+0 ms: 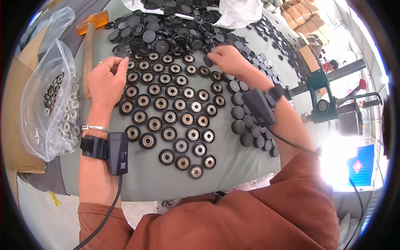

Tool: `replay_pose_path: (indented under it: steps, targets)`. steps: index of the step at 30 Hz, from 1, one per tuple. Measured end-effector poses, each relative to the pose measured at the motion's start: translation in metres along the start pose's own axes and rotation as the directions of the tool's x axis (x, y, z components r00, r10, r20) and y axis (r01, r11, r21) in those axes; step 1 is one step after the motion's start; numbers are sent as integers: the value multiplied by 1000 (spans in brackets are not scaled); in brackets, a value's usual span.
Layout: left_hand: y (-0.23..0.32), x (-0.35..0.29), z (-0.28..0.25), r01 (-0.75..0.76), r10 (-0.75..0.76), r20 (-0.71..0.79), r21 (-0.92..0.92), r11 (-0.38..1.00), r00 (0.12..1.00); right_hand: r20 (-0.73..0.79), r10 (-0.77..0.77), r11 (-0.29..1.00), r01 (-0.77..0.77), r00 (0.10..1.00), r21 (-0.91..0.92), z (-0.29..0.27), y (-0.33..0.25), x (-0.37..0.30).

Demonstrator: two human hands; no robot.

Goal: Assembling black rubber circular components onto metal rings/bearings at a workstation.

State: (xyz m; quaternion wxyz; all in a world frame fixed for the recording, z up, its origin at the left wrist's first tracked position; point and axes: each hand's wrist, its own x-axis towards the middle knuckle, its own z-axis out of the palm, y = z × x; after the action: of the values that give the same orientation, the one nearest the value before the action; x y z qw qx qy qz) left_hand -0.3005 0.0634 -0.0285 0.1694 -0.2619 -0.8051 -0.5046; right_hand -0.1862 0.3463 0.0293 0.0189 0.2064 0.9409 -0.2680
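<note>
Over the left edge of the rows of parts is my left hand [107,81], its thumb and fingertips pressed together. What it pinches, if anything, is hidden; a dark cap [123,53] shows just beyond the fingertips. My right hand [228,61] reaches in at the right of the rows, its fingers closed on the edge of a black round cap [208,61]. Between and below both hands lie several black wheels with metal bearings [170,117] in their centres, set face up in loose rows. A heap of loose black caps [162,35] lies just beyond the hands.
Stacked black discs [246,121] stand right of the rows. At the left are a clear plastic bag of bearings [54,104], a cardboard box [25,137] and a mallet with an amber head [92,23]. A green press [323,98] is at the right.
</note>
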Motion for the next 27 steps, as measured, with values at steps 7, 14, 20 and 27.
replay_pose_path:
  steps: [7,14,20,27]
  targets:
    - [3,1,1,9,-9,-11,-14,1000,1000,-145,192,904,-232,971,-360,-25,13,7]
    - [1,1,-1,-2,2,5,21,1000,1000,7,-461,753,395,887,-527,-12,18,-16]
    - [3,1,-2,11,-11,-16,9,1000,1000,-52,-332,791,248,942,-558,-7,8,-21]
    - [1,1,0,2,-2,-9,15,1000,1000,-99,-588,756,502,803,-419,19,3,-38]
